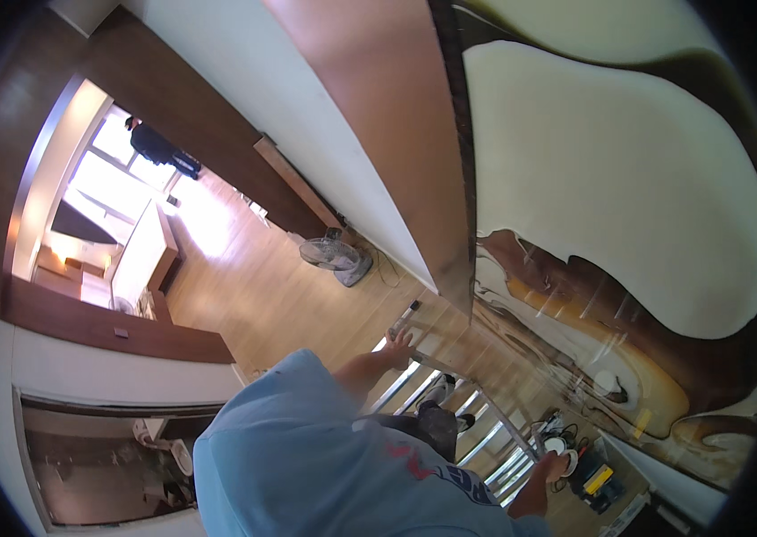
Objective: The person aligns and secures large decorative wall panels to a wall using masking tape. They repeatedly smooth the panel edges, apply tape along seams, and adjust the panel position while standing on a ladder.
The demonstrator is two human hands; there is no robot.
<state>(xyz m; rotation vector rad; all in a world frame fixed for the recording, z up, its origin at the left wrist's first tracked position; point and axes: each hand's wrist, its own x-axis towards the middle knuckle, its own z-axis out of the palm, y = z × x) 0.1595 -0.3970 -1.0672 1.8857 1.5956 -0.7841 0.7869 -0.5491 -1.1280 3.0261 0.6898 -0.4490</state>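
Below my chest is a metal ladder [497,413] with several pale rungs, angled across the view. My left hand [399,350] is closed around the ladder's upper left end, its fingers partly showing. Just beyond those fingers is a pale bar with a black end [407,314]; whether it belongs to the ladder I cannot tell. At the other end of the rail, my right hand [554,467] grips the ladder. A white ring-shaped thing [570,462] appears against its fingers; whether the hand also holds it is unclear. My shoes [440,390] show between the rungs.
Glossy marble-patterned panels [611,188] cover the right wall, close beside the ladder. A black and yellow tool case [599,481] and cables lie on the floor below my right hand. A grey fan [336,256] stands near the wall ahead. Another person [153,143] is by the far window.
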